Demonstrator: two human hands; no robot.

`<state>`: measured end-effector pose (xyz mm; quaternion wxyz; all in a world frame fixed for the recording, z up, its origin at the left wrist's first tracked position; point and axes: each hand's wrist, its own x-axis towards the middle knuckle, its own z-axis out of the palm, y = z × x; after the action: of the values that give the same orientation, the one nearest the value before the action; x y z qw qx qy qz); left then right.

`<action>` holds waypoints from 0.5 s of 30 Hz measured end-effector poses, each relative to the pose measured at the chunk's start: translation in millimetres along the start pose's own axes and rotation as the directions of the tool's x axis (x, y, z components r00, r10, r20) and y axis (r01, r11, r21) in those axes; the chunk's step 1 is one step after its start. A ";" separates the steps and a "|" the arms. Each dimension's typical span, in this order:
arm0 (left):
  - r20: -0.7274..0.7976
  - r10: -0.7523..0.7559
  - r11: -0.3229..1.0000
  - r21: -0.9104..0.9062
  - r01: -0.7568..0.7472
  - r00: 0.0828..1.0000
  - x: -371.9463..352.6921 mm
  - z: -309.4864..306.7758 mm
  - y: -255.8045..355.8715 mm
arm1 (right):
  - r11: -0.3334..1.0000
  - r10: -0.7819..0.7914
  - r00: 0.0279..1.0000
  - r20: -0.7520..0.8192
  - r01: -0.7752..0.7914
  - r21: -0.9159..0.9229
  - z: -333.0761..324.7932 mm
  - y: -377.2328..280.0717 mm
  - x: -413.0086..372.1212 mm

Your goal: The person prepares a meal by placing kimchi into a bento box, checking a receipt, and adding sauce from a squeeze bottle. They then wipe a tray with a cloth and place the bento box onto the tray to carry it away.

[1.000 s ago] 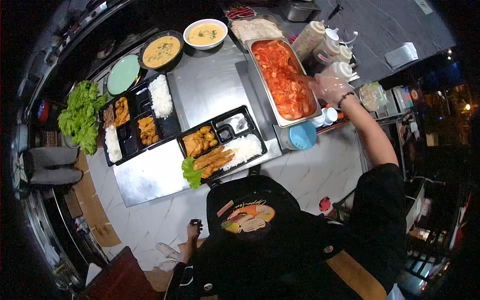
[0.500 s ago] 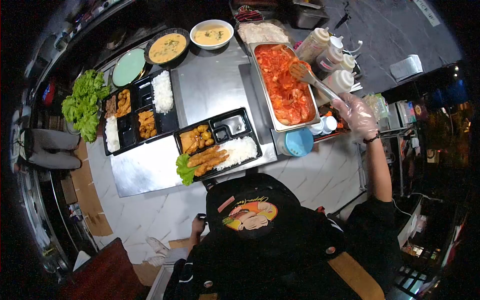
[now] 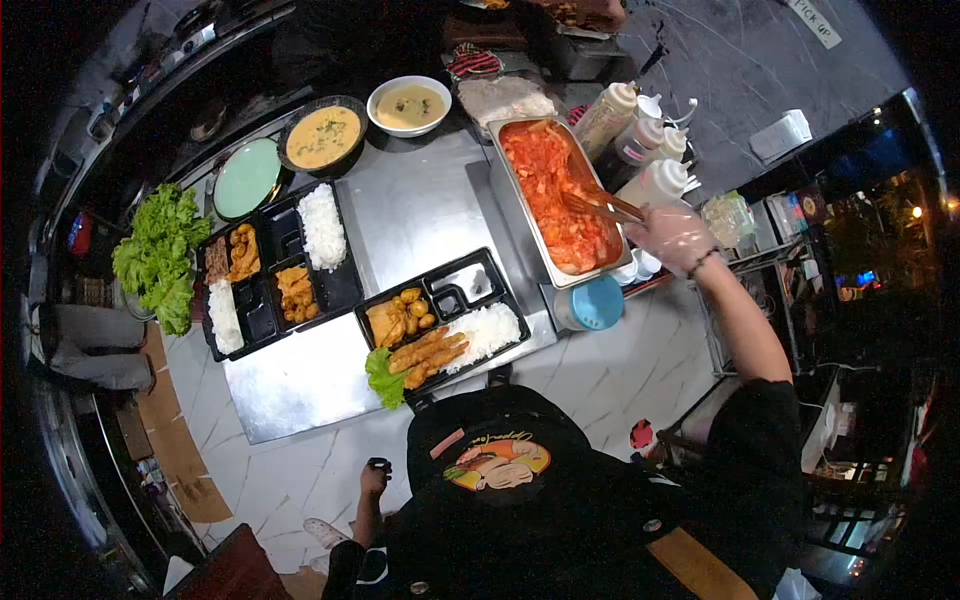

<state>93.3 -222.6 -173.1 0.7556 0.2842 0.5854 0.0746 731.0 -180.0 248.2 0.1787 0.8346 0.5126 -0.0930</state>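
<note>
In a clear plastic glove, my right hand (image 3: 675,238) is closed around a pair of metal tongs (image 3: 610,207). The tongs' head is down in red, sauce-coated kimchi (image 3: 545,165), which fills a deep steel pan (image 3: 584,277). My left hand (image 3: 374,480) hangs low beside my apron, away from the table, with something dark at its fingers; I cannot tell whether it holds it. Nearest me on the table is a black compartment tray (image 3: 450,299) with rice, fried pieces, small potatoes and a lettuce leaf.
A second black tray (image 3: 262,290) and another rice-filled tray (image 3: 345,285) stand left, beside lettuce (image 3: 160,255) and a green plate (image 3: 247,178). Two soup bowls (image 3: 323,138) line the back. Squeeze bottles (image 3: 655,183) and a blue-lidded tub (image 3: 597,303) flank the pan.
My right hand has turned and moved left and slightly down, bringing the tongs' head from above the pan's right side down into the kimchi. My left hand appears lower and farther left.
</note>
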 end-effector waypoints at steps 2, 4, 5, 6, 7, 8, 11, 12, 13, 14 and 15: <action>-0.031 -0.041 0.997 0.064 0.043 0.999 0.4 -0.5 1.7 | 1.000 -0.030 0.998 -0.051 0.029 -0.009 20.7 -1.1 16.3; -0.068 0.016 0.968 0.251 0.001 0.998 -4.5 5.1 5.8 | 0.998 -0.063 0.993 -0.102 0.061 -0.020 20.8 -2.8 21.6; -0.068 0.016 0.967 0.253 0.002 0.998 -6.6 6.9 10.9 | 0.999 -0.043 0.996 -0.078 0.042 -0.006 16.9 -1.8 21.8; -0.082 0.039 0.956 0.295 -0.013 0.996 -6.7 7.2 12.6 | 1.000 -0.022 0.998 -0.054 0.022 0.007 11.1 -0.5 20.0; -0.093 0.063 0.942 0.335 -0.028 0.994 -6.6 7.6 14.5 | 1.000 -0.001 1.000 -0.030 0.001 0.019 5.3 -0.1 16.8; -0.092 0.063 0.942 0.335 -0.029 0.994 -6.2 7.4 17.2 | 0.997 0.056 0.998 0.008 -0.056 0.046 -2.8 -1.0 12.2; -0.162 0.049 0.934 0.358 0.012 0.986 -5.4 5.6 22.1 | 0.999 0.028 0.999 -0.036 -0.027 0.018 -9.6 -1.1 -0.2; -0.147 0.045 0.925 0.379 0.014 0.988 -2.4 1.1 22.0 | 0.999 0.029 0.999 -0.037 -0.028 0.016 -10.0 -4.3 -0.8; -0.131 0.041 0.917 0.398 0.014 0.991 2.7 -4.9 20.6 | 0.998 0.066 0.998 -0.016 -0.065 0.024 -10.0 -9.3 -0.3; -0.016 -0.025 0.995 0.100 0.027 1.000 18.4 -23.2 7.3 | 0.994 0.103 0.995 0.006 -0.104 0.033 -8.3 -11.8 -0.8; -0.014 -0.024 0.994 0.102 0.026 1.000 18.6 -23.1 7.6 | 0.994 0.106 0.994 0.006 -0.107 0.034 -1.4 -10.4 2.5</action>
<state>79.2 -200.1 -188.4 0.7373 0.3147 0.5967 0.0369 722.9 -173.1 246.5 0.1703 0.8635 0.4654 -0.0937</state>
